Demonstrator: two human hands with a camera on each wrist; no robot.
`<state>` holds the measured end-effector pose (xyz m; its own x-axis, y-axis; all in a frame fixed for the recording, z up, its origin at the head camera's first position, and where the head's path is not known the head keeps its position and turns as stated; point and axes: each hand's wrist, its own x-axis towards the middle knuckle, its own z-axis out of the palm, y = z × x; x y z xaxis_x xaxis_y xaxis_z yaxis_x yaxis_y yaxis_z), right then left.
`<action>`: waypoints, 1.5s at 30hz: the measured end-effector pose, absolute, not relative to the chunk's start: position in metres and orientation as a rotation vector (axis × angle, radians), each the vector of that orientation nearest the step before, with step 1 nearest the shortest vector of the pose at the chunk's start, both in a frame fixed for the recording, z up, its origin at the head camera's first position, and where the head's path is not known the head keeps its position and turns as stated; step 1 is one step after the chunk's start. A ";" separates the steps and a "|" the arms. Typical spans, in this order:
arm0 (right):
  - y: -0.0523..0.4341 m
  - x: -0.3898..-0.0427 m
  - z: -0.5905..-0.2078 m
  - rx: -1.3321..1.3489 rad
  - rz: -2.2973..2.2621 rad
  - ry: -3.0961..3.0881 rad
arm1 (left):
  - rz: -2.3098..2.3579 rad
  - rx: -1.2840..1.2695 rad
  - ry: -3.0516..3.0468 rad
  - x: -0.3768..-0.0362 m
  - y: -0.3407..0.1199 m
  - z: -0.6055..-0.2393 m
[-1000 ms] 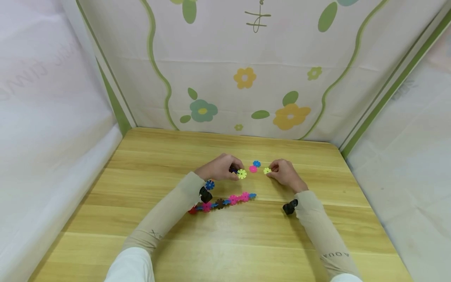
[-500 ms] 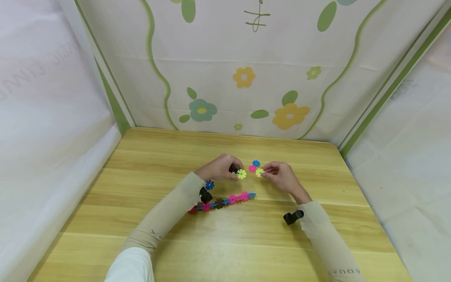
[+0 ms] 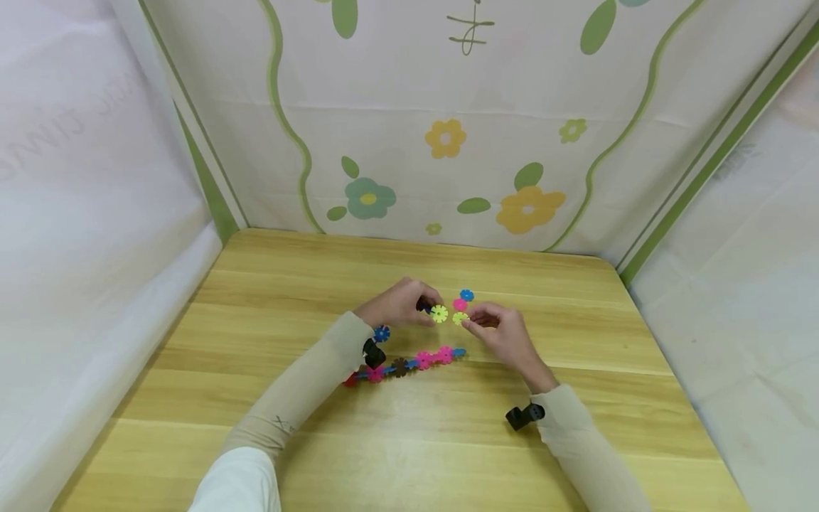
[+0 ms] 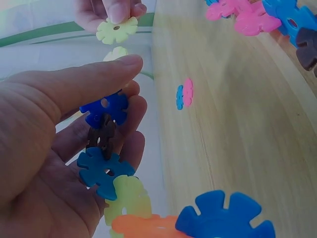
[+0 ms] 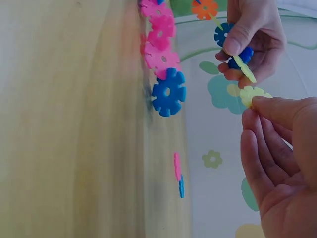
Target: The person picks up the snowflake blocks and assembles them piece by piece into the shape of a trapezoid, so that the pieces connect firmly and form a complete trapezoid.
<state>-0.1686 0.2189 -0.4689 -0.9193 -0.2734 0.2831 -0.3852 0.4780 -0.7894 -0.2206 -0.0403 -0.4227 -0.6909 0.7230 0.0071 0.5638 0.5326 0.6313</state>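
My left hand (image 3: 402, 302) holds a chain of notched plastic snowflake discs, with a yellow disc (image 3: 439, 313) at its free end. In the left wrist view, a dark blue disc (image 4: 106, 109), a dark brown one (image 4: 100, 136), and a lighter blue one (image 4: 104, 172) run along the fingers towards yellow, orange and blue discs; the thumb partly covers the chain. Thumb and fingers of my right hand (image 3: 507, 336) pinch a single yellow disc (image 5: 252, 94). The two yellow discs face each other with a small gap between them.
A longer chain of pink, blue, brown and red discs (image 3: 424, 361) lies on the wooden table (image 3: 486, 441), nearer the body. Beyond the hands are a pink disc (image 3: 460, 304) and a blue disc (image 3: 467, 294), touching. A printed cloth (image 3: 384, 142) stands behind the table.
My right hand has moved left and slightly nearer the body, bringing its yellow disc close to the end of the left hand's chain. The left hand stays nearly still.
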 end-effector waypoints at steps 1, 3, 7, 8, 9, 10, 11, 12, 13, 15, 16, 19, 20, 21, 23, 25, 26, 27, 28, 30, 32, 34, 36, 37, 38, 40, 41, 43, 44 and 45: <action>0.218 -0.168 -0.469 0.595 1.414 -2.581 | 0.902 1.083 2.518 -0.221 -0.041 -0.423; 0.216 -0.166 -0.471 0.630 1.372 -2.549 | 0.903 1.088 2.518 -0.221 -0.041 -0.422; 0.212 -0.165 -0.471 0.717 1.287 -2.492 | 0.893 1.093 2.520 -0.221 -0.041 -0.421; 0.212 -0.165 -0.471 0.734 1.269 -2.479 | 0.895 1.090 2.517 -0.221 -0.041 -0.421; 0.211 -0.165 -0.470 0.749 1.248 -2.468 | 0.895 1.087 2.514 -0.221 -0.041 -0.421; 0.210 -0.165 -0.470 0.759 1.223 -2.461 | 0.898 1.080 2.511 -0.221 -0.040 -0.421; 0.209 -0.165 -0.470 0.766 1.202 -2.454 | 0.900 1.073 2.507 -0.221 -0.040 -0.421; 0.208 -0.165 -0.470 0.772 1.183 -2.448 | 0.903 1.062 2.502 -0.221 -0.040 -0.421; 0.208 -0.165 -0.470 0.779 1.165 -2.440 | 0.905 1.054 2.498 -0.221 -0.039 -0.422; 0.206 -0.165 -0.470 0.801 1.129 -2.419 | 0.901 1.041 2.493 -0.221 -0.039 -0.422; 0.205 -0.165 -0.470 0.816 1.108 -2.406 | 0.897 1.039 2.493 -0.221 -0.039 -0.422; 0.203 -0.165 -0.471 0.859 1.043 -2.366 | 0.885 1.050 2.492 -0.221 -0.038 -0.421; 0.203 -0.165 -0.472 0.873 1.020 -2.353 | 0.883 1.056 2.489 -0.221 -0.038 -0.421; 0.202 -0.164 -0.473 0.886 1.002 -2.341 | 0.879 1.063 2.490 -0.220 -0.039 -0.421; 0.200 -0.164 -0.474 0.903 0.976 -2.328 | 0.883 1.074 2.479 -0.220 -0.039 -0.421; 0.198 -0.163 -0.475 0.915 0.970 -2.319 | 0.884 1.078 2.467 -0.220 -0.040 -0.422; 0.198 -0.162 -0.475 0.917 0.973 -2.318 | 0.888 1.079 2.459 -0.220 -0.040 -0.422; 0.197 -0.162 -0.476 0.915 0.977 -2.318 | 0.888 1.082 2.453 -0.220 -0.040 -0.423; 0.196 -0.161 -0.476 0.912 0.981 -2.318 | 0.891 1.084 2.444 -0.220 -0.040 -0.423; 0.196 -0.161 -0.477 0.904 0.986 -2.319 | 0.891 1.090 2.436 -0.220 -0.041 -0.424; 0.195 -0.161 -0.478 0.899 0.990 -2.316 | 0.891 1.099 2.432 -0.220 -0.041 -0.424; 0.195 -0.161 -0.478 0.897 0.983 -2.312 | 0.886 1.103 2.437 -0.220 -0.041 -0.423; 0.195 -0.161 -0.478 0.896 0.978 -2.313 | 0.882 1.103 2.443 -0.220 -0.041 -0.423; 0.195 -0.161 -0.478 0.896 0.977 -2.315 | 0.881 1.101 2.445 -0.219 -0.041 -0.423; 0.195 -0.161 -0.477 0.894 0.975 -2.319 | 0.878 1.097 2.447 -0.219 -0.041 -0.423; 0.196 -0.161 -0.477 0.892 0.973 -2.324 | 0.878 1.090 2.447 -0.219 -0.041 -0.423; 0.196 -0.161 -0.477 0.891 0.974 -2.326 | 0.880 1.087 2.445 -0.219 -0.041 -0.423; 0.196 -0.161 -0.477 0.891 0.982 -2.319 | 0.885 1.078 2.442 -0.218 -0.041 -0.422; 0.196 -0.161 -0.477 0.890 0.990 -2.310 | 0.889 1.074 2.440 -0.218 -0.041 -0.422; 0.195 -0.162 -0.477 0.890 0.999 -2.300 | 0.895 1.068 2.437 -0.218 -0.041 -0.422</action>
